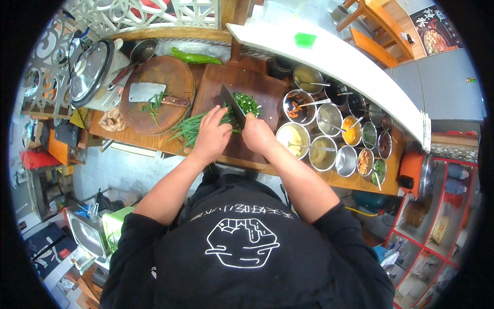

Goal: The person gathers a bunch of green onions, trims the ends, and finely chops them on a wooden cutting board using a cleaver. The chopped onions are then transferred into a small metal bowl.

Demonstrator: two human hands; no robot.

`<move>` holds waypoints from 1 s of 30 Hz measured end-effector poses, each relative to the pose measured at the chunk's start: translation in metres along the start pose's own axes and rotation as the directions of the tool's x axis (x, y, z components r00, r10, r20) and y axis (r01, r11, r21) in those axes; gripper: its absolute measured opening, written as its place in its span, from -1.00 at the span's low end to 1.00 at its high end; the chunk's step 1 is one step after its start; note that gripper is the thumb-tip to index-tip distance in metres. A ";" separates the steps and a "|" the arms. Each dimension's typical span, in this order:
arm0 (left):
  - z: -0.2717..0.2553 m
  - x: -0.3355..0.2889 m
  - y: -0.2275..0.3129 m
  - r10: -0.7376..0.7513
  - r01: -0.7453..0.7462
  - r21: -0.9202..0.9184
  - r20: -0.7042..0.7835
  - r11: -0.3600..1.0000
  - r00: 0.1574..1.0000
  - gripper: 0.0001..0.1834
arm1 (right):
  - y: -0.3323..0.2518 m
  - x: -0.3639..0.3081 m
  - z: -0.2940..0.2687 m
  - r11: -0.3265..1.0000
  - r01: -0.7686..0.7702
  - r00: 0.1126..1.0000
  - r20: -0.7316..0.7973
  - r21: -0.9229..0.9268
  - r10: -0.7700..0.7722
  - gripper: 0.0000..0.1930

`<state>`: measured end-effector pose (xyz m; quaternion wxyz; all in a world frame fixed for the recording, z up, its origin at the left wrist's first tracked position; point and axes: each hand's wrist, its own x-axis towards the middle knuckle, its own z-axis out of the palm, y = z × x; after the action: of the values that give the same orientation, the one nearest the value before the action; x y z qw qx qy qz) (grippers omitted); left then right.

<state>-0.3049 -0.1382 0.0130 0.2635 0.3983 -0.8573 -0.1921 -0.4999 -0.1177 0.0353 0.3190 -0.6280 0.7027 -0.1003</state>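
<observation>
My right hand [257,135] is closed around the handle of a kitchen knife [232,104], whose dark broad blade stands on edge on a rectangular wooden cutting board [218,81]. My left hand [213,135] presses down on a bunch of scallions [188,131], fingers bent over the stalks close to the blade. The long green ends stick out to the left, past the board's edge. On the blade's right side lies a small heap of chopped scallions [248,103]. The knife's handle is mostly hidden by my right hand.
To the left, a round chopping block [145,117] carries a cleaver [147,92] and some green stems. Behind lies a long green pepper [194,56]. Several metal bowls [329,119] of sauces and toppings, many with spoons, crowd the right. A large lidded pot [92,72] stands far left.
</observation>
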 end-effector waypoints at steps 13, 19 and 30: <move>-0.083 0.017 0.028 -0.243 0.175 -0.255 -0.264 0.951 0.934 -0.84 | 0.007 -0.001 0.008 0.999 0.031 0.999 -0.025 -0.008 -0.031 -0.84; -0.031 0.020 -0.005 -0.065 0.066 0.005 -0.129 0.998 0.990 -0.90 | 0.004 -0.005 0.007 1.000 0.031 0.999 -0.021 -0.005 -0.031 -0.83; 0.008 0.014 -0.010 -0.030 0.066 0.209 -0.170 0.976 0.985 -0.77 | 0.006 -0.006 0.015 1.000 0.015 0.998 -0.060 0.000 -0.015 -0.84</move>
<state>-0.3120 -0.1546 0.0055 0.2848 0.4595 -0.8383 -0.0713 -0.4967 -0.1069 0.0224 0.2974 -0.6300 0.7070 -0.1217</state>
